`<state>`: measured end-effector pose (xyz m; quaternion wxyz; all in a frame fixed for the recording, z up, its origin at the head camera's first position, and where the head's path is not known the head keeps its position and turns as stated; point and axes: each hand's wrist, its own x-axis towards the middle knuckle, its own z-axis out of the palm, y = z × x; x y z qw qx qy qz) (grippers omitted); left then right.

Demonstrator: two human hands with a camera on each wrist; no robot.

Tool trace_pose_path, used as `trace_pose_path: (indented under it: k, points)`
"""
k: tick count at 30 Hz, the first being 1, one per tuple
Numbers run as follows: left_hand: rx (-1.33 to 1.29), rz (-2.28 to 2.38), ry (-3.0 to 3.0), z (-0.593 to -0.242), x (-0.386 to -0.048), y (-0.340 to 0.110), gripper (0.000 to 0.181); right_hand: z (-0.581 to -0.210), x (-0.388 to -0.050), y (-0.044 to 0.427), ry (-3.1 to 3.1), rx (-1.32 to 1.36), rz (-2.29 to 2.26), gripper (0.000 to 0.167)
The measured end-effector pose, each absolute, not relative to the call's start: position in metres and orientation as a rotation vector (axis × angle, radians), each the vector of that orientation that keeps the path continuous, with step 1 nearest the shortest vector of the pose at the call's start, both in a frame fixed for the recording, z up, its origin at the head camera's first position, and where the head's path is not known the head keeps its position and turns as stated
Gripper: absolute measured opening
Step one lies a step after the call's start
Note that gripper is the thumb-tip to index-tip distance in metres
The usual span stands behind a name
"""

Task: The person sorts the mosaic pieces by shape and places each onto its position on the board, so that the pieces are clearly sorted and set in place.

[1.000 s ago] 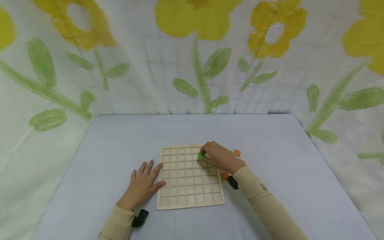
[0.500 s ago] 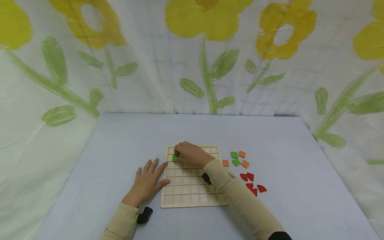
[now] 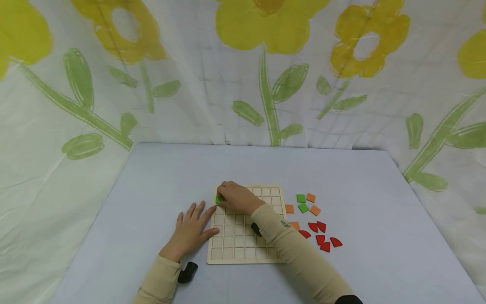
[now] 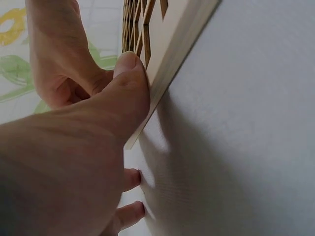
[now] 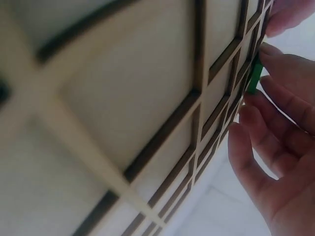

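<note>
A wooden board (image 3: pixel 243 241) with a grid of raised strips lies flat on the table. My right hand (image 3: pixel 238 198) pinches a small green square tile (image 3: pixel 218 200) between thumb and fingers at the board's left column, near its far corner. In the right wrist view the green tile (image 5: pixel 255 77) shows edge-on against the grid; whether it sits fully inside a cell cannot be told. My left hand (image 3: pixel 190 232) lies spread on the table, thumb and index finger touching the board's left edge. The left wrist view shows its thumb (image 4: pixel 130 83) pressed on the board's rim.
Right of the board lie two green square tiles (image 3: pixel 301 198), several orange square tiles (image 3: pixel 315 210) and several red quarter-round pieces (image 3: pixel 336 242). The right forearm (image 3: pixel 292 249) crosses over the board and hides part of it. A flower-painted curtain (image 3: pixel 212 84) hangs behind the table.
My right hand has carried the green tile leftward across the board to its left column. The left hand stays at the board's edge. The loose pieces on the right have come into view.
</note>
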<state>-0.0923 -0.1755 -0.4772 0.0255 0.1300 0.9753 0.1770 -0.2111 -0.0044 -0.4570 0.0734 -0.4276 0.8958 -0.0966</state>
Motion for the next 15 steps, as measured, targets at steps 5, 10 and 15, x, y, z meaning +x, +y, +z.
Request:
trace_pose_path:
  k: [5,10,15]
  points:
    - [0.401,0.52,3.006,-0.4746,-0.0952,-0.174,0.065,-0.4562,-0.2114,-0.0006,2.688,-1.298,-0.333,0.017]
    - [0.408,0.499,3.011,-0.4706,-0.0971,-0.1731,0.064,-0.4544,-0.2121,0.0005,2.668,-1.285,-0.368,0.018]
    - [0.412,0.509,3.007,-0.4701,-0.098,-0.1729,0.064,-0.456,-0.2141,-0.0004,2.673,-1.285,-0.351,0.017]
